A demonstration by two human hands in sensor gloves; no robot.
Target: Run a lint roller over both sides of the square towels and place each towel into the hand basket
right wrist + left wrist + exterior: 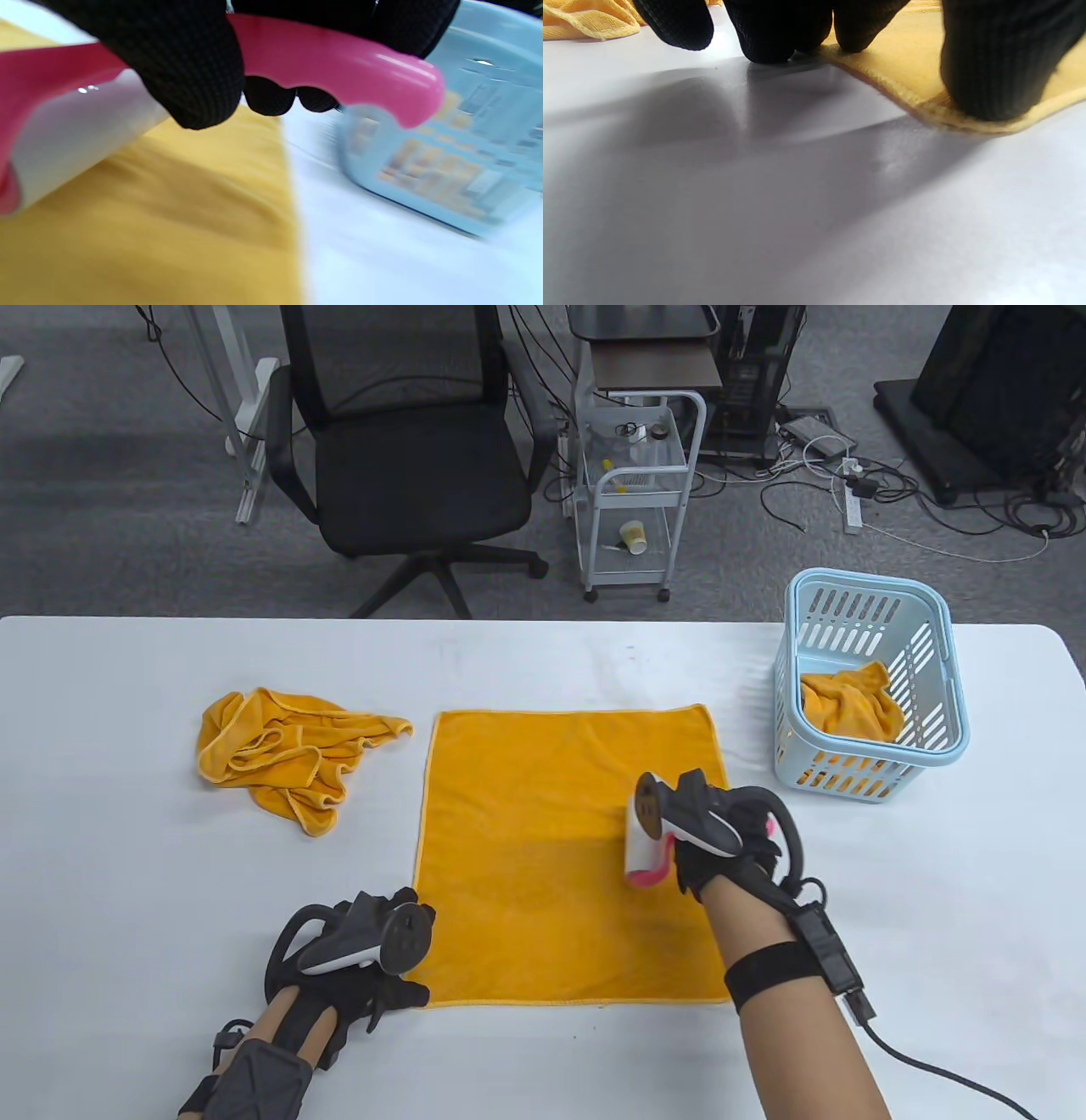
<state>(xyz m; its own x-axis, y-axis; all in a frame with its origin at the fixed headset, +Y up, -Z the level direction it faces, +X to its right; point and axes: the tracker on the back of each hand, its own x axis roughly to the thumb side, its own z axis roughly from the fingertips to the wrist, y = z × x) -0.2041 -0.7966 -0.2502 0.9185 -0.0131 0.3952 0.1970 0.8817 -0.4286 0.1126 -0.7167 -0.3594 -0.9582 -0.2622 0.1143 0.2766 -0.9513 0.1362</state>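
Towels in orange lie in three places across the white table. At the left of the table view sits a crumpled towel, apart from the rest. Lower left, the left hand rests at the near left corner of the flat towel, which is spread square in the middle of the frame; in the left wrist view its straight fingertips press down on the hem while others touch the bare table beside it. Right of centre, the right hand has its fingers curled round the pink handle of the lint roller, whose white roll lies on the right part of the flat towel. At the right edge stands the light blue hand basket, just beside the flat towel's far right corner, with a bunched towel in the basket
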